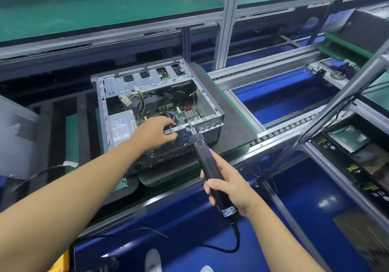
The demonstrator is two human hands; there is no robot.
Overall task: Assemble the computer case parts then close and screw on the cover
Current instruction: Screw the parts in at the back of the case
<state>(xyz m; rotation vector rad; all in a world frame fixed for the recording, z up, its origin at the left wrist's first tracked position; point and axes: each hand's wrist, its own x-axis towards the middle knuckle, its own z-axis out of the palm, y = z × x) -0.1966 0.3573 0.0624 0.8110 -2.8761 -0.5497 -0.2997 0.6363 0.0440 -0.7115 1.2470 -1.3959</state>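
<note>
An open grey computer case (207, 103) lies on a dark pallet (233, 122) on the conveyor, with its motherboard (185, 114), power supply (121, 127) and yellow cable bundle exposed. My left hand (155, 133) reaches over the case's near wall and pinches a small metal bracket (177, 129) at the rear edge. My right hand (228, 189) grips a black electric screwdriver (207, 163); its bit touches the case rim right of the bracket. No cover is in view.
A roller conveyor rail (280, 133) runs right of the pallet over blue panels. The screwdriver's cable (231, 248) hangs below my right hand. A grey metal pole (347, 101) slants at the right. Black boxes (357, 145) sit at far right. Green shelves lie behind.
</note>
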